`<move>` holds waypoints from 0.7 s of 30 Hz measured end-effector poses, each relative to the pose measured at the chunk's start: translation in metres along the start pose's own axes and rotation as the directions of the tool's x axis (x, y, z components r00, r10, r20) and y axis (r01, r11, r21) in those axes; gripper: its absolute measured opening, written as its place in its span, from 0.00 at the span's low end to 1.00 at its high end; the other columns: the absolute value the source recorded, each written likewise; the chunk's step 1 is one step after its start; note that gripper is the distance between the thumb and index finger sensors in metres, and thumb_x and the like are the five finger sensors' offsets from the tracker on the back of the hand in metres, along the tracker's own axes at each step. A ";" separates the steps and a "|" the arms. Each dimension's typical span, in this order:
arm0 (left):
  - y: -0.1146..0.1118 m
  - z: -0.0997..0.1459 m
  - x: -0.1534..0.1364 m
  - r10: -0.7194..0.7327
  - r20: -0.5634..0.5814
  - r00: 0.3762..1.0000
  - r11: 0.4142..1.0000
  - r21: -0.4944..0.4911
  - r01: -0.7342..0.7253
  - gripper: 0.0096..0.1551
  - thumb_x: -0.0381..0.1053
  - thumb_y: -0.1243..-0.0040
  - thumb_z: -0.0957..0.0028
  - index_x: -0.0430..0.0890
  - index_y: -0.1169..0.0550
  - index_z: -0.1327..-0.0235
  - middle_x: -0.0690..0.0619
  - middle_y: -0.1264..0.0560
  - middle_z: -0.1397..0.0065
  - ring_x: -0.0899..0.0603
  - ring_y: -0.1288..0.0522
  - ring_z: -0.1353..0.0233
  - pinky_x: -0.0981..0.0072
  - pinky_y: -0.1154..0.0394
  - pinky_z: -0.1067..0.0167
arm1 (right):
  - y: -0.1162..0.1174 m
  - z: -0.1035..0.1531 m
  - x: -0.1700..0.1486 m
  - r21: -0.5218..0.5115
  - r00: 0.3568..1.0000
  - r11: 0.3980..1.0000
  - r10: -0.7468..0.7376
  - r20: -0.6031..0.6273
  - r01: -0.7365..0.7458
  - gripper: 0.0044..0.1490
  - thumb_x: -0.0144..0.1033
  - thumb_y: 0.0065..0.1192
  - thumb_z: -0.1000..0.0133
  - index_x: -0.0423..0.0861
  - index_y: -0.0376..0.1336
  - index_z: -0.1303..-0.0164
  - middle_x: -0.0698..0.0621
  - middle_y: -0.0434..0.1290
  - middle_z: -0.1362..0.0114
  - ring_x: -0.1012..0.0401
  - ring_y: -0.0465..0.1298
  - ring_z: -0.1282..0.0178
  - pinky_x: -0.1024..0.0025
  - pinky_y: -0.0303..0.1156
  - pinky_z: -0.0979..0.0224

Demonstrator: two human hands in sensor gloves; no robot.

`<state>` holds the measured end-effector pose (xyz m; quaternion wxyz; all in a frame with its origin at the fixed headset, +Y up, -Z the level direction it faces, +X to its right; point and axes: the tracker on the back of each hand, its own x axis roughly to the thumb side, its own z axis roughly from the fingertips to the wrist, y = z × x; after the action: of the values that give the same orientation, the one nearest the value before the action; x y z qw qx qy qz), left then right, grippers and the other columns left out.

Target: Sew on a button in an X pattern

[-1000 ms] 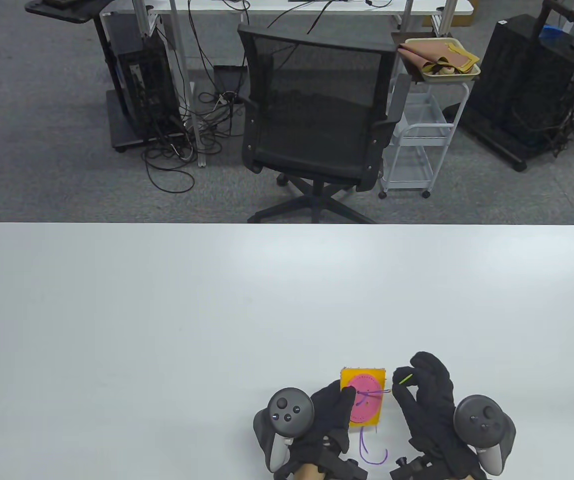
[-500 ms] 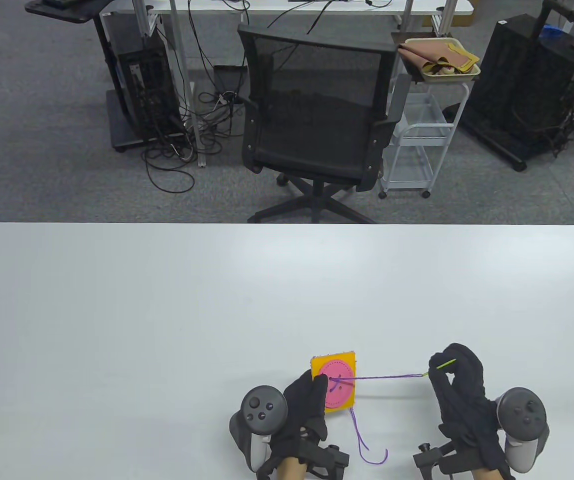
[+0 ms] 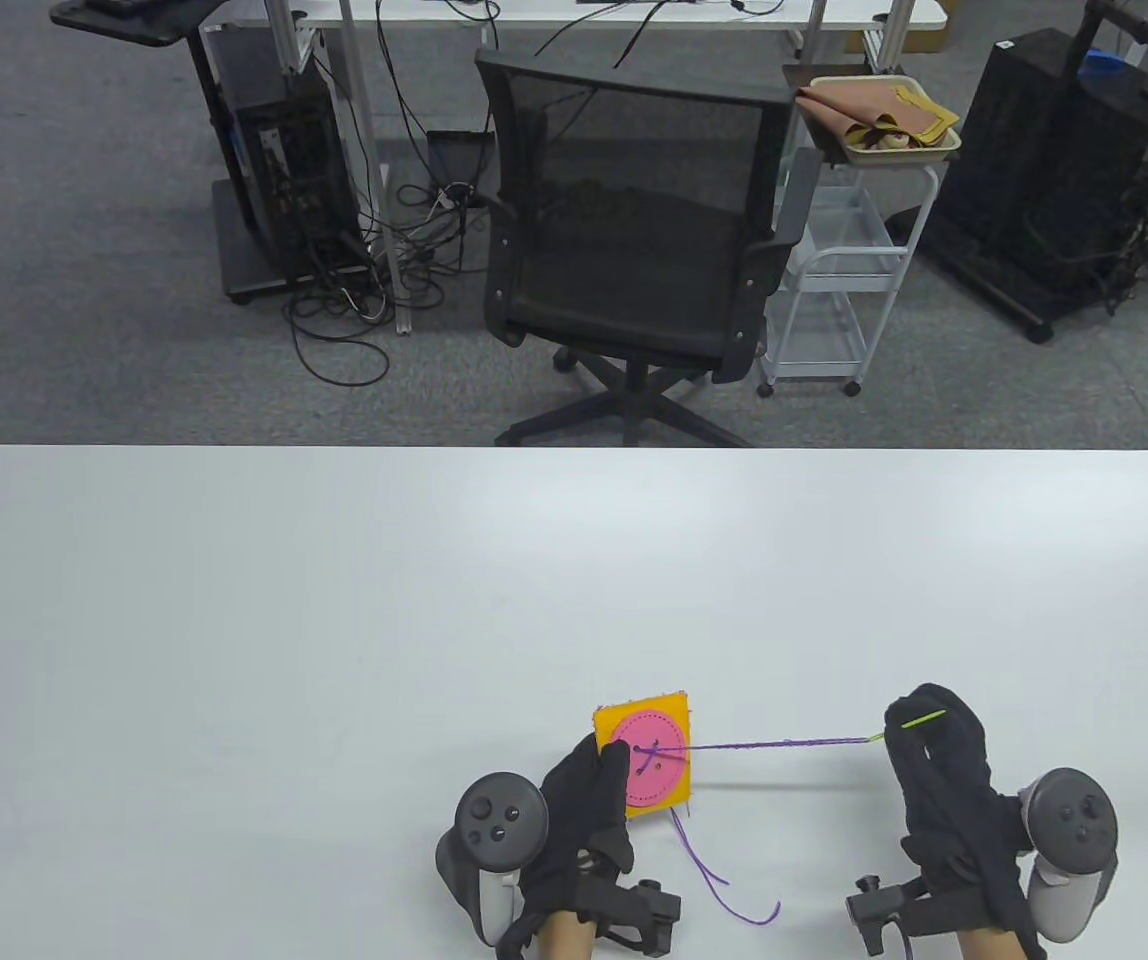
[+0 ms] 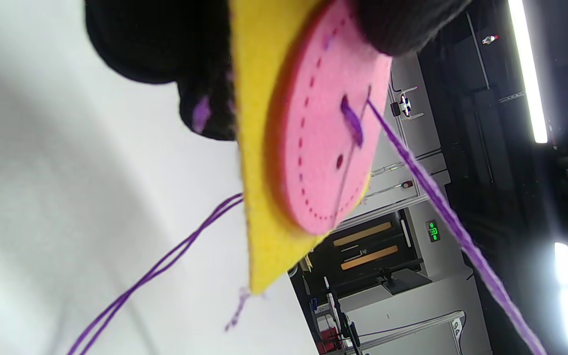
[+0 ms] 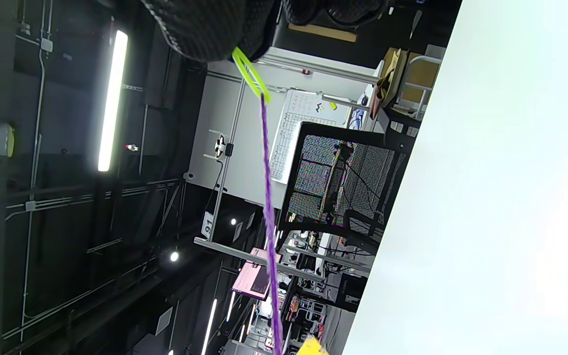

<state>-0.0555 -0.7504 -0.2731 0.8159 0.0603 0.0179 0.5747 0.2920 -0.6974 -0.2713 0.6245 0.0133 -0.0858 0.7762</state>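
A pink felt button [image 3: 648, 760] [image 4: 323, 148] lies on a yellow felt square [image 3: 676, 712] [image 4: 259, 197], raised off the white table. My left hand [image 3: 589, 800] pinches the square's left edge, thumb on the button. Purple thread [image 3: 784, 743] [image 4: 442, 217] [image 5: 268, 207] runs taut from the button's holes rightward to a lime-green needle [image 3: 919, 719] [image 5: 249, 74]. My right hand [image 3: 934, 745] pinches that needle above the table. A loose thread tail [image 3: 724, 885] trails below the square onto the table.
The white table [image 3: 334, 620] stretches far to the left and back. Beyond its far edge stand a black mesh office chair [image 3: 634, 230], a white cart [image 3: 834, 290] with a tray of cloth, and equipment racks with cables.
My right hand has pulled the needle out to the right, drawing the thread long and taut. My left hand and the felt square have shifted left.
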 end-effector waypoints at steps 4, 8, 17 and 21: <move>0.001 0.001 0.000 0.003 -0.001 1.000 1.000 0.018 -0.003 0.25 0.54 0.48 0.43 0.44 0.20 0.39 0.46 0.17 0.39 0.40 0.17 0.44 0.45 0.23 0.48 | 0.000 0.000 0.001 0.013 1.000 1.000 0.007 0.000 -0.007 0.25 0.40 0.46 0.38 0.47 0.50 0.33 0.39 0.43 0.19 0.47 0.47 0.21 0.40 0.34 0.15; 0.001 0.001 0.000 0.016 0.003 1.000 1.000 0.014 -0.016 0.25 0.54 0.48 0.42 0.45 0.21 0.38 0.47 0.18 0.37 0.40 0.16 0.44 0.46 0.21 0.48 | 0.001 0.000 0.000 0.008 1.000 1.000 0.005 -0.003 -0.005 0.25 0.40 0.45 0.38 0.47 0.50 0.33 0.41 0.51 0.20 0.48 0.54 0.22 0.41 0.40 0.14; 0.000 0.003 0.002 0.061 0.030 0.998 0.998 0.016 -0.062 0.25 0.56 0.49 0.42 0.47 0.22 0.37 0.49 0.19 0.36 0.45 0.12 0.49 0.52 0.16 0.54 | 0.004 0.000 0.001 -0.001 1.000 1.000 0.009 -0.002 -0.009 0.25 0.40 0.46 0.38 0.46 0.50 0.33 0.45 0.72 0.31 0.53 0.75 0.34 0.47 0.66 0.21; -0.002 0.005 0.004 0.069 0.045 0.997 0.998 0.010 -0.070 0.25 0.56 0.49 0.42 0.48 0.22 0.37 0.49 0.19 0.35 0.47 0.11 0.50 0.54 0.15 0.56 | 0.007 0.001 0.002 -0.001 0.999 0.999 0.035 0.008 -0.034 0.26 0.40 0.45 0.38 0.44 0.50 0.33 0.45 0.76 0.36 0.54 0.79 0.40 0.49 0.71 0.26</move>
<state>-0.0523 -0.7477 -0.2685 0.7954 0.0787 0.0009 0.6010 0.2844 -0.6970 -0.2708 0.6107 0.0148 -0.0888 0.7867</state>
